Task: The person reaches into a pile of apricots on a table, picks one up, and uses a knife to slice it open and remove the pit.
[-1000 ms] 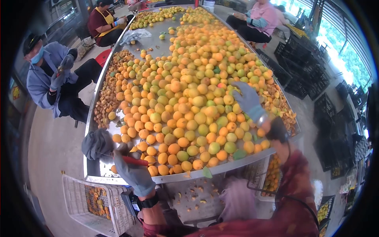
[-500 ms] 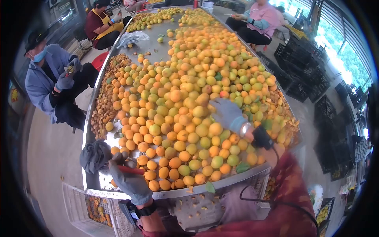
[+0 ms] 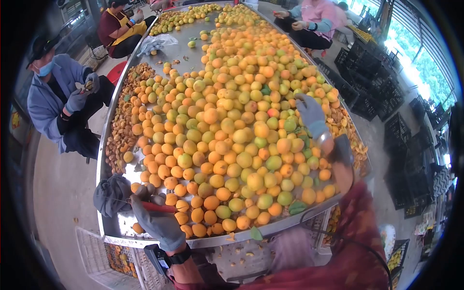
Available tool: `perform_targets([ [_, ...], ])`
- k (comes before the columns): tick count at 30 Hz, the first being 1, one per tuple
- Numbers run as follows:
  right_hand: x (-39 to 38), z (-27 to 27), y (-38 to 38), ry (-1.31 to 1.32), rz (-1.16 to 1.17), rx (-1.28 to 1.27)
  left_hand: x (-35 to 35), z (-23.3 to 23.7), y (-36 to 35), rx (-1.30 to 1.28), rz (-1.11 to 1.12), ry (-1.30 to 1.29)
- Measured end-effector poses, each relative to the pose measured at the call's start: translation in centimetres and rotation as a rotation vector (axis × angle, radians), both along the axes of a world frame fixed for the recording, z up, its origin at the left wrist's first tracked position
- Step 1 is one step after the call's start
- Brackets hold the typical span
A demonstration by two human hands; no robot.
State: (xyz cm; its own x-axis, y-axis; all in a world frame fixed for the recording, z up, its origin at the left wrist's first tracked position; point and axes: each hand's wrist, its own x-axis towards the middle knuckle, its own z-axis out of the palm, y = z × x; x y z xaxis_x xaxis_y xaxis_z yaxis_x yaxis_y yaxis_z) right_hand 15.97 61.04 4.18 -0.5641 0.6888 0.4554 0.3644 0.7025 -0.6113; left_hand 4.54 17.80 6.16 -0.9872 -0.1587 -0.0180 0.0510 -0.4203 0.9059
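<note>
- Apricots (image 3: 232, 140): orange, yellow and green, whole and round, heaped across most of the counter (image 3: 180, 54), which is a long steel top with a raised rim. The pile is thickest in the middle and runs to the near edge.
- Left hand (image 3: 157, 223): grey glove, at the near left corner of the counter, closed around a tool (image 3: 163, 208). A dark watch (image 3: 178, 256) sits on the wrist.
- Tool: red handle lying across the gloved fingers, just beside the nearest apricots. The working end is hidden.
- Right hand (image 3: 309, 113): blue-grey glove, well apart from the left, laid on the apricots near the right rim. Whether it grips a fruit cannot be told.
- Cloth (image 3: 111, 194): grey, bunched, touching the left hand's far side.
- Halves (image 3: 123, 133): cut fruit banked along the left rim, with more by the right rim.
- Bag (image 3: 157, 42): clear plastic, on bare steel at the far left.
- Leaf (image 3: 255, 233): green, on the near rim.
- White crate (image 3: 92, 241): below the near left corner, holding cut fruit.
- Black crates (image 3: 382, 101): stacked on the floor to the right.
- Seated workers: one in blue (image 3: 50, 104) at the left with gloved hands raised, one in a yellow apron (image 3: 113, 29) at the far left, one in pink (image 3: 321, 17) at the far right.
</note>
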Motion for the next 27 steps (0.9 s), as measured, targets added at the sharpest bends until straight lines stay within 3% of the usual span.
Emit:
perform_targets([
  [3,-1.6,-1.4,3.4,-0.019,0.019,0.027,0.0,0.0,0.2,0.063,-0.003,-0.028],
  [6,-3.1,-2.6,4.1,-0.247,0.013,-0.051,0.0,0.0,0.1,0.098,-0.051,-0.038],
  [8,-3.7,-4.6,4.6,-0.404,0.168,0.134,0.0,0.1,0.4,0.092,-0.045,-0.041],
  [9,-4.2,-3.4,4.1,-0.511,0.125,-0.011,0.0,0.1,0.5,0.086,-0.040,-0.045],
  [13,-3.9,-1.8,3.5,-0.588,0.148,-0.035,-0.1,0.2,0.7,0.095,-0.050,-0.048],
  [15,-4.5,-1.7,3.2,-0.763,0.050,0.014,0.0,0.5,1.0,0.058,-0.010,-0.059],
  [18,-6.0,-2.6,4.0,-0.773,-0.036,0.099,-0.1,-0.1,0.8,0.060,-0.037,-0.032],
  [22,-6.6,-0.2,2.9,-0.873,-0.012,-0.010,0.0,-0.6,0.9,0.015,-0.052,0.006],
  [27,-5.7,-2.2,2.8,-0.801,0.036,0.096,0.1,-0.4,1.2,0.002,-0.084,-0.030],
])
